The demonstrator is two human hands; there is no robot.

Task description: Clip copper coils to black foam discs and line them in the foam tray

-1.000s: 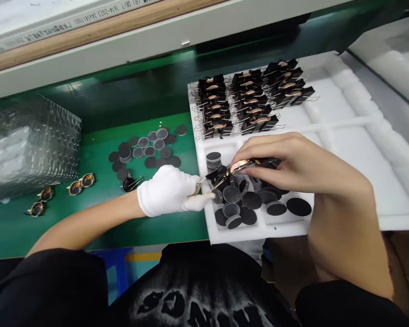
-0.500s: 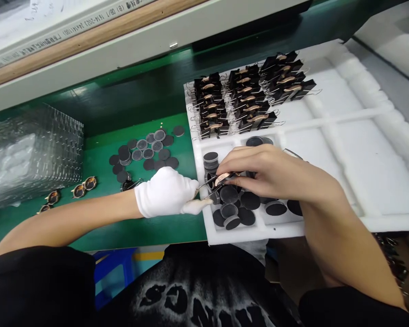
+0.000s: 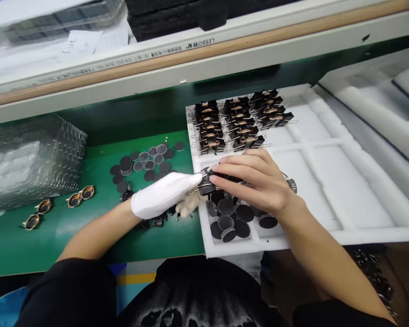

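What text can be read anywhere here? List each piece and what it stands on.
"LESSO": upside down on the pale strip along the shelf edge above the green bench.
Smaller print beside it on the same strip: too small and blurred to read.
Handwriting on the white paper sheet at top left: too faint to read.
White lettering on the person's black shirt: cut off, unreadable.

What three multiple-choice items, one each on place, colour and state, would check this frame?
1. Where do the rows of black binder clips sit?
A. far compartments of the white foam tray
B. green mat
C. upper shelf

2. What colour is the left hand glove?
A. black
B. white
C. blue

3. What is the bare right hand doing?
A. lying flat on the mat
B. gripping a black clip together with the left hand
C. lifting the tray

Answers: 1 A, the clips fill the tray's far end; 2 B, the glove is white; 3 B, both hands meet at the clip.
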